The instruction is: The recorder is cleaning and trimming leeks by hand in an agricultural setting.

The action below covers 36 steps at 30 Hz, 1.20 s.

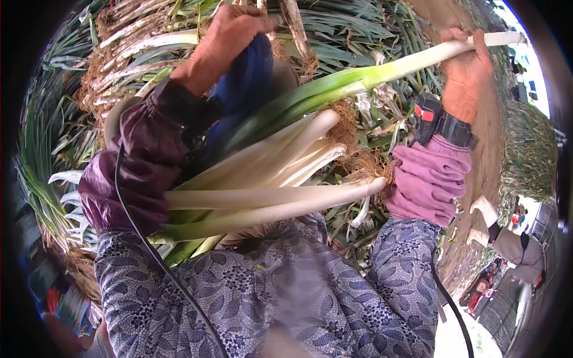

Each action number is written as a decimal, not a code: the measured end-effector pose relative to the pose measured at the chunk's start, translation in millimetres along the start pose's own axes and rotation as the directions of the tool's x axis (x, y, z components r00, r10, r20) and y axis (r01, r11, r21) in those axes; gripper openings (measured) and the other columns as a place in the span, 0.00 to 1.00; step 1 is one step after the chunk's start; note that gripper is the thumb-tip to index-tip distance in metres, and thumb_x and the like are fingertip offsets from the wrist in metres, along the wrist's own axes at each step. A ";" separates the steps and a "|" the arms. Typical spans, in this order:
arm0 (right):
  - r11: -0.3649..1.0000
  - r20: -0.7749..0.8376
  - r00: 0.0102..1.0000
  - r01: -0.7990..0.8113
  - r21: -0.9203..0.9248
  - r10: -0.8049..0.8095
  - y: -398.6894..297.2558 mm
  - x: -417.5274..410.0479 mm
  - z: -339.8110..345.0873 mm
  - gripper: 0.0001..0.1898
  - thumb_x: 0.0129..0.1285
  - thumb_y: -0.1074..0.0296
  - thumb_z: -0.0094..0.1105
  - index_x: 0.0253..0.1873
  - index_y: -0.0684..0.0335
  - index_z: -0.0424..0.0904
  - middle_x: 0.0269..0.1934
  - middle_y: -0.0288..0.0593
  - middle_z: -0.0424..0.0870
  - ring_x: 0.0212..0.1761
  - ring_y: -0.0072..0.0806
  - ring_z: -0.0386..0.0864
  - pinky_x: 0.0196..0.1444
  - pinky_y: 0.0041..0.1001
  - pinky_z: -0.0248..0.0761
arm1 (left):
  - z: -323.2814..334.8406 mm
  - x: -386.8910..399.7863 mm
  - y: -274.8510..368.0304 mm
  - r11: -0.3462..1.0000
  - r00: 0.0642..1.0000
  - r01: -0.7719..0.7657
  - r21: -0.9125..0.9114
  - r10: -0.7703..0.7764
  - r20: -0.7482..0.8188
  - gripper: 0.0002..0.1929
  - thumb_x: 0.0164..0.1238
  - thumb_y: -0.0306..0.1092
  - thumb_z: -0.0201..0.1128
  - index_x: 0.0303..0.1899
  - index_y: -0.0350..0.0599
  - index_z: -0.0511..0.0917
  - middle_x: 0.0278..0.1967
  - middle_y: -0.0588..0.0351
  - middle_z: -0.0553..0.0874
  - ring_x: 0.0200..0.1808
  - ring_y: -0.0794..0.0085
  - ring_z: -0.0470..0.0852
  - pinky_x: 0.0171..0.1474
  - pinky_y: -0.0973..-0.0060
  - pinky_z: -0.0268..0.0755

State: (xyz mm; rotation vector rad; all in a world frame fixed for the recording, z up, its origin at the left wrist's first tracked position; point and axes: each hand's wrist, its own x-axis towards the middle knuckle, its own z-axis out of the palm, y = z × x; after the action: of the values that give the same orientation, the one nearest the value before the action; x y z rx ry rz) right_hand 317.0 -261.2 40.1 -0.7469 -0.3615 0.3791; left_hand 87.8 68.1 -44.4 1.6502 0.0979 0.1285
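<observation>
My right hand (468, 58) grips the white shank of a leek (407, 67) at the upper right. Its green leaves slant down to the left across the middle. At the upper left, my left hand (221, 42) is bent at the wrist beside soil-covered leek stalks; whether its fingers hold one is unclear. Dark-blue cloth (248, 76), blurred, shows just below that hand. Across my lap lie several clean white leeks (268, 197), their brown roots (344, 125) pointing right and their leaf ends partly hidden under my left sleeve.
Unpeeled leeks (138, 49) with muddy roots are heaped at the upper left, and long green leaves (353, 31) spread behind. Peelings (367, 105) litter the ground near my right forearm. A black cable (152, 250) crosses my left sleeve. Another person (515, 246) is at the far right.
</observation>
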 end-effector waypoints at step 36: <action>0.618 0.038 0.957 0.216 -0.756 -0.287 25.7 -68.9 20.8 0.23 0.56 0.91 0.46 0.59 0.89 0.58 0.45 0.50 0.71 0.45 0.24 0.70 0.51 0.24 0.72 | 61.2 -51.5 24.7 0.536 0.665 -0.745 0.397 0.637 0.389 0.14 0.48 0.22 0.66 0.40 0.39 0.78 0.35 0.49 0.77 0.37 0.53 0.81 0.36 0.65 0.77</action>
State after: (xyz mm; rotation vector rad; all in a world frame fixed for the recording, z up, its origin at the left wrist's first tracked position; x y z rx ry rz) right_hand 242.4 -263.0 23.4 -1.5190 -0.5464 -0.1097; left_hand 45.2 -1.6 -26.0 2.1725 -0.7815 0.5991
